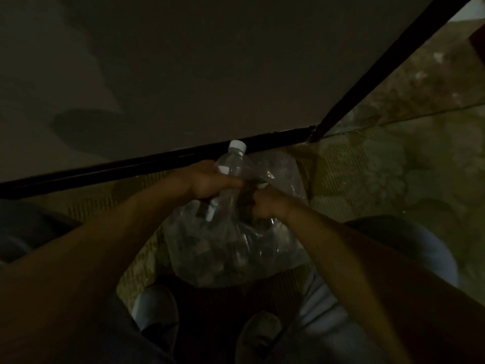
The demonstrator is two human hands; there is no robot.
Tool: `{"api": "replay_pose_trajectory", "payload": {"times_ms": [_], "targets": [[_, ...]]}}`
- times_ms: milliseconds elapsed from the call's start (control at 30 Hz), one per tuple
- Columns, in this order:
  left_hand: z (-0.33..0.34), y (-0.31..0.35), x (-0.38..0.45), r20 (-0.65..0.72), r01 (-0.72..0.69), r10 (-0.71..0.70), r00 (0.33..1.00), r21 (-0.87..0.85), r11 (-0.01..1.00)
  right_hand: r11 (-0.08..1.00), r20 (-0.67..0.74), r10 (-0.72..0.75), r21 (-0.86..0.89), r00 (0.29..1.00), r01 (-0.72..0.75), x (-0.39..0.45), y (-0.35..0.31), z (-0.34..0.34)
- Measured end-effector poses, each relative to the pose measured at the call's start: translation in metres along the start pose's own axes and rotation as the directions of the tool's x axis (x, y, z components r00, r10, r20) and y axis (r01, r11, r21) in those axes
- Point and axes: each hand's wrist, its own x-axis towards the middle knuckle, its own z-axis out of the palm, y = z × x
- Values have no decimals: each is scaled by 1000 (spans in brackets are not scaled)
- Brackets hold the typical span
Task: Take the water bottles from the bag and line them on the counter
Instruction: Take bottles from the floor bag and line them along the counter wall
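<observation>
The scene is dimly lit and detail is soft throughout. At far left and across the upper field lies the counter [183, 61], a broad, flat, matte pale surface bordered along its near and right edges by a dark, narrow strip. Blurred shadows fall across its left portion. Below the counter edge, the left forearm runs diagonally up from the lower left corner to the left hand [210, 183], whose fingers are curled around the middle of a water bottle [231, 174]. The bottle is clear, smooth plastic, cylindrical with a tapering shoulder, topped by a white ribbed cap that points up and slightly right, just overlapping the dark counter edge in the view. A label band with white and blue marks shows below the gripping fingers. The bottle's lower end sits over the mouth of the bag [236, 245], a transparent, crinkled plastic sack resting on the floor against the counter front, its contents indistinct though further clear shapes show inside. To the right, the right hand [265, 204] is closed in a fist, pinching the gathered upper edge of the bag. The floor [393, 179] is mottled, patterned tile. At bottom, two rounded shoe toes [259, 329] are visible, material not discernible.
</observation>
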Motion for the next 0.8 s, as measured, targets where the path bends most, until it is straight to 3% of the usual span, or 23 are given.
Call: {"api": "replay_pose_trajectory", "payload": {"times_ms": [100, 233, 467, 567, 700, 800], "targets": [[7, 0, -2, 11, -67, 66, 998, 148, 987, 986, -104, 98, 145, 990, -82, 13, 5, 10], [17, -5, -2, 38, -62, 56, 998, 179, 982, 892, -218, 130, 452, 967, -18, 12, 6, 13], [18, -8, 0, 25, -66, 62, 998, 181, 981, 827, -117, 247, 543, 962, -147, 17, 1, 25], [18, -7, -1, 13, -71, 70, 997, 166, 984, 922, -197, 242, 352, 950, -162, 17, -6, 28], [16, -10, -3, -56, -39, 43, 998, 69, 997, 959, -107, 160, 252, 981, -129, 2, -12, 11], [9, -9, -8, -56, -92, 93, 994, 8, 996, 994, -157, 56, 98, 986, -41, -10, -15, 2]]}}
